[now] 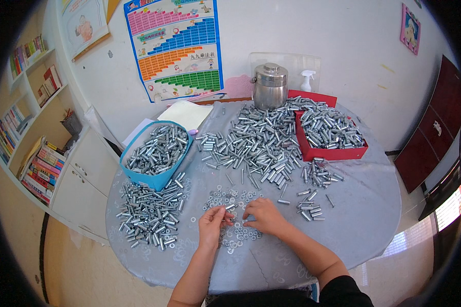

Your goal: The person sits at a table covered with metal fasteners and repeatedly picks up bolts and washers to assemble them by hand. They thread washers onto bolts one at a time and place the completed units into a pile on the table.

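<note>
Flat metal washers [241, 233] lie scattered on the grey tablecloth around both hands. My left hand [213, 224] is closed in a pinch over them; what sits between thumb and fingertips is too small to make out. Just to its right, my right hand [265, 216] reaches in with its fingers bent down and drawn together at the washers. Whether anything is in its fingertips is hidden. Beyond the hands spreads a large heap of silver metal sleeves [264, 138]. A second heap of sleeves [149, 212] lies to the left of my left hand.
At the left stands a light-blue basket [156, 180] full of sleeves. A red box [335, 153], also full, is at the back right. A steel canister [270, 88] and a white spray bottle [307, 81] stand at the back. Loose sleeves [310, 209] lie right of my right hand.
</note>
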Motion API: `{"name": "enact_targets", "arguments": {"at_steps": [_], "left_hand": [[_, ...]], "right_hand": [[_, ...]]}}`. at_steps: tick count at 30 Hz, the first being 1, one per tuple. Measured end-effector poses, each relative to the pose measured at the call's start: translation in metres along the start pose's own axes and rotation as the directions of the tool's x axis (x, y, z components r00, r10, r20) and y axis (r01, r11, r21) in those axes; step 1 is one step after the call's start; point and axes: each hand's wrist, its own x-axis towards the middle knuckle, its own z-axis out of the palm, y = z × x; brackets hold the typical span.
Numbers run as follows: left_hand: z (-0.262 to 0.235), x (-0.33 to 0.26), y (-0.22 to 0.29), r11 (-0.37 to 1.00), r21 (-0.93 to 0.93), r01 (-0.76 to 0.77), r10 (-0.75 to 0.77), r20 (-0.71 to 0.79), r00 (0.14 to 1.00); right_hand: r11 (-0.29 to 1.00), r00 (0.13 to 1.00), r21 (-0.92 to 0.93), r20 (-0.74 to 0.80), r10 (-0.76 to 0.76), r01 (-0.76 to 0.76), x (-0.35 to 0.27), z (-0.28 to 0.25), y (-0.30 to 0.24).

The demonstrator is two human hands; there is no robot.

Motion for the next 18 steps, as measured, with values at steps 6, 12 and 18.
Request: {"name": "enact_targets", "arguments": {"at_steps": [6, 12, 18], "left_hand": [[0.0, -0.0004, -0.0002, 1.0, 0.011, 0.02, -0.02, 0.001, 1.0], [0.0017, -0.0018, 0.0009, 0.997, 0.034, 0.067, -0.068, 0.039, 0.997], [-0.0004, -0.0021, 0.0007, 0.992, 0.023, 0.127, -0.129, 0.114, 0.985]], "right_hand": [[0.951, 0.979, 0.236, 0.015, 0.203, -0.2, 0.0013, 0.0054, 0.0001], [0.335, 0.878, 0.914, 0.045, 0.476, -0.228, 0.0061, 0.0038, 0.0059], [0.305, 0.878, 0.922, 0.073, 0.473, -0.241, 0.0061, 0.0021, 0.0027]]}}
